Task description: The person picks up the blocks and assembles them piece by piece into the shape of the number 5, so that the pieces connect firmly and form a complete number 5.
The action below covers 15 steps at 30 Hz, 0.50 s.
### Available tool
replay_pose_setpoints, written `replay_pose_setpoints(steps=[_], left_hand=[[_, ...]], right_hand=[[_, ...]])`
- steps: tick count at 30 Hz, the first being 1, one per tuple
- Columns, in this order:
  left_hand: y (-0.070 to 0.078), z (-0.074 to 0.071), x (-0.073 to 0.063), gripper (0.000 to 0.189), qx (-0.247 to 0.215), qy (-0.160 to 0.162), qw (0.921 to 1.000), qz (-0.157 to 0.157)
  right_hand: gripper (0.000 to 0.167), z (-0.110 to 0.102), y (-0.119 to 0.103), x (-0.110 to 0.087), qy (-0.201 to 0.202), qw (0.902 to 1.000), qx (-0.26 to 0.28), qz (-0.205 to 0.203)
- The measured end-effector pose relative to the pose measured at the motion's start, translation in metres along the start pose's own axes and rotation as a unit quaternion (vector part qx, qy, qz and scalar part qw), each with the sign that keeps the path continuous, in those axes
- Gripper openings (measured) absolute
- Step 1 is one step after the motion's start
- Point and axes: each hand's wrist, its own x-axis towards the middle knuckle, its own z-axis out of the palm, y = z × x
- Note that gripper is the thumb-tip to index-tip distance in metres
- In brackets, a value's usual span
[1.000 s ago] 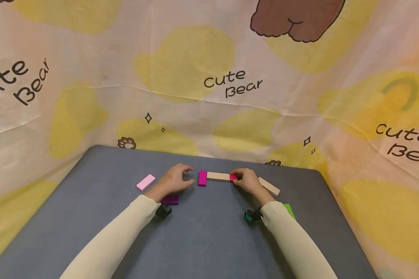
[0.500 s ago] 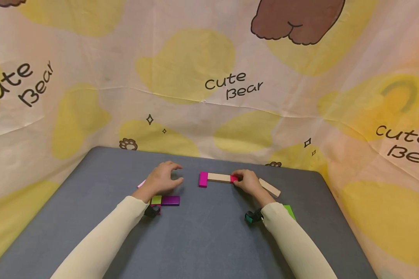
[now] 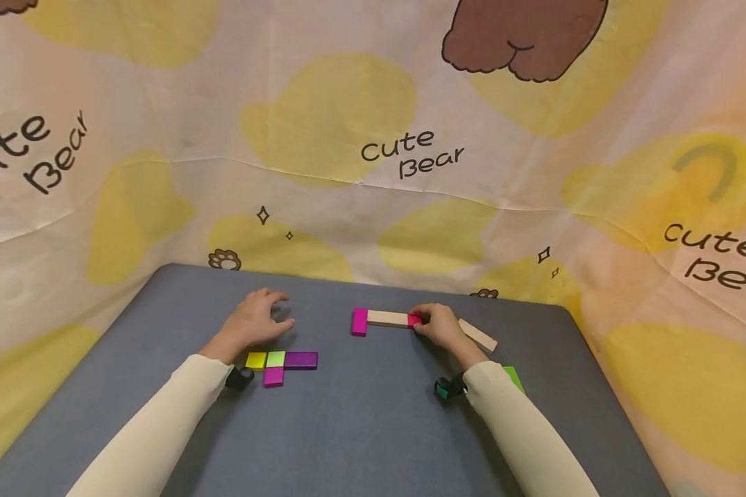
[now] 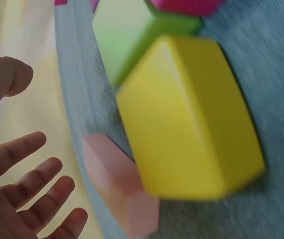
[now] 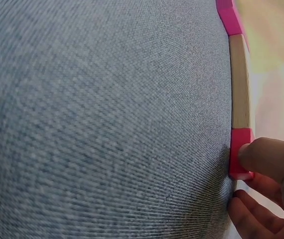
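My right hand (image 3: pixel 440 326) pinches a red block (image 5: pixel 238 142) between thumb and fingers. That block sits at the right end of a plain wooden block (image 3: pixel 387 318), whose left end meets an upright-lying magenta block (image 3: pixel 360 322). My left hand (image 3: pixel 253 321) holds nothing; its fingers are spread and loosely bent over the left of the table. Just in front of it lie a yellow block (image 3: pixel 256 360), a light green block (image 3: pixel 276 358) and a purple block (image 3: pixel 301 360) in a row, with a second magenta block (image 3: pixel 273 376) below. A pale pink block (image 4: pixel 117 184) shows only in the left wrist view.
Right of my right hand, a loose wooden block (image 3: pixel 480 336) lies at a slant. A green block (image 3: pixel 513 378) is partly covered by my right sleeve. The grey table (image 3: pixel 379 428) ends at a patterned cloth (image 3: pixel 323 124) at the back and sides.
My left hand has moved left, away from the magenta block, uncovering the yellow, green and purple group and now covering the pale pink block. The right hand keeps its hold in the same spot.
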Motion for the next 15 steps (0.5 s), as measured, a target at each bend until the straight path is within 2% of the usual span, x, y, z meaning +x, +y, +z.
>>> replay_pose_setpoints(steps=[8,15], left_hand=[[-0.015,-0.002,-0.007,0.053,-0.003,0.000,1.0000,0.006],[-0.021,-0.003,-0.011,0.049,0.001,-0.013,0.9999,-0.010]], right_hand=[[0.023,-0.001,-0.002,0.000,-0.002,1.0000,0.001,0.000],[0.024,-0.001,-0.001,0.000,-0.003,1.0000,0.004,0.000]])
